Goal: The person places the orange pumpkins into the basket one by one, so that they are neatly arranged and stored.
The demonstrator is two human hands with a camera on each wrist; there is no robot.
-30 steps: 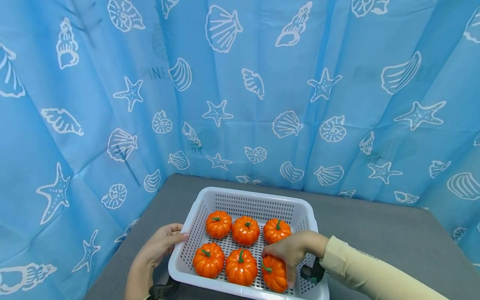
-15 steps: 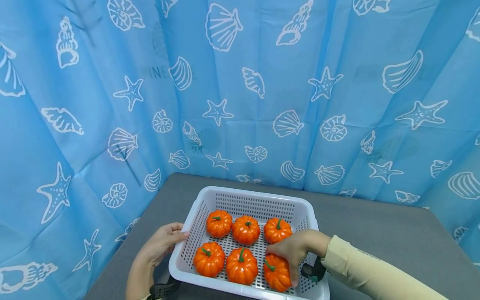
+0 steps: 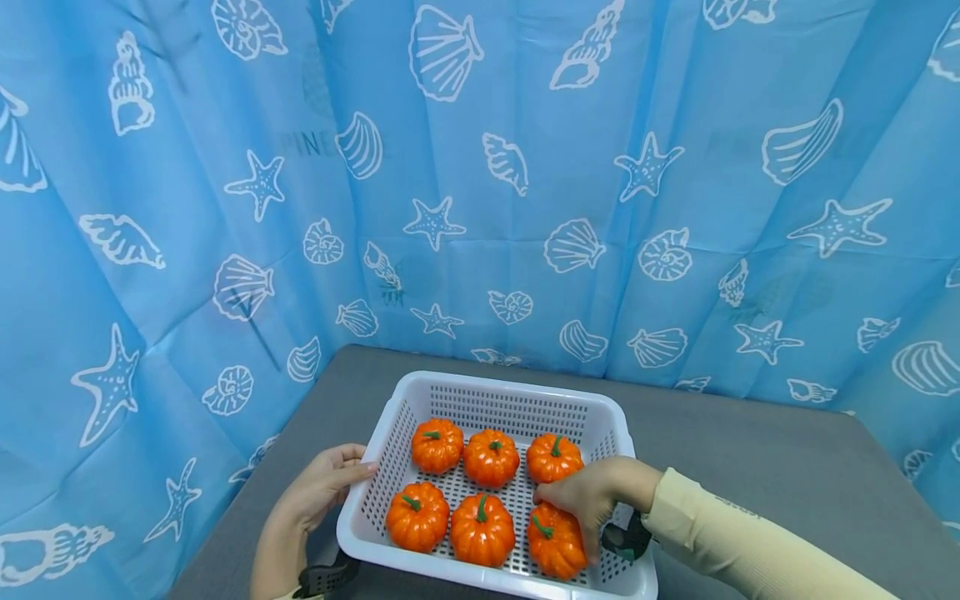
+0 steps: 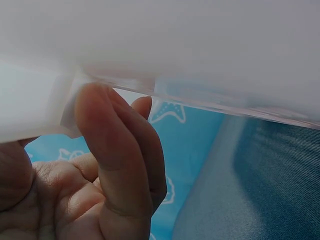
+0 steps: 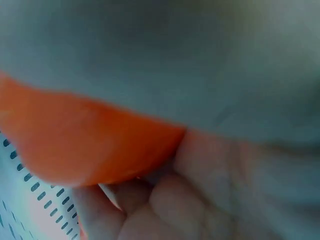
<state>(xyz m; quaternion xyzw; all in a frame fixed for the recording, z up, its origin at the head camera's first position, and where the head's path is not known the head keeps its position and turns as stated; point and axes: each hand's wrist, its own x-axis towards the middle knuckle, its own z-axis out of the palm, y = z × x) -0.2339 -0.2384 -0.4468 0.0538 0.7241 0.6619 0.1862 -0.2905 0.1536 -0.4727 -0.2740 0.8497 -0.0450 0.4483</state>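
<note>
A white perforated plastic basket (image 3: 630, 442) holds several small orange toy pumpkins with green stems, laid out in two rows. My left hand (image 3: 322, 483) grips the basket's left rim; in the left wrist view its fingers (image 4: 120, 155) curl up under the white edge. Inside the basket, my right hand (image 3: 596, 500) holds the front-right pumpkin (image 3: 553, 546) from above and its right side. The right wrist view shows that pumpkin (image 5: 85, 135) close up against the palm and fingers, partly covered by a blurred grey shape.
Just behind my right hand sits the back-right pumpkin (image 3: 553, 458). A second front-row pumpkin (image 3: 482, 533) is to the left of the held one. The basket stands on a grey table (image 3: 735, 467), with a blue shell-patterned curtain (image 3: 480, 208) behind and at the left.
The front-right pumpkin has shifted slightly to the right in the basket, along with my right hand. My left hand stays on the rim.
</note>
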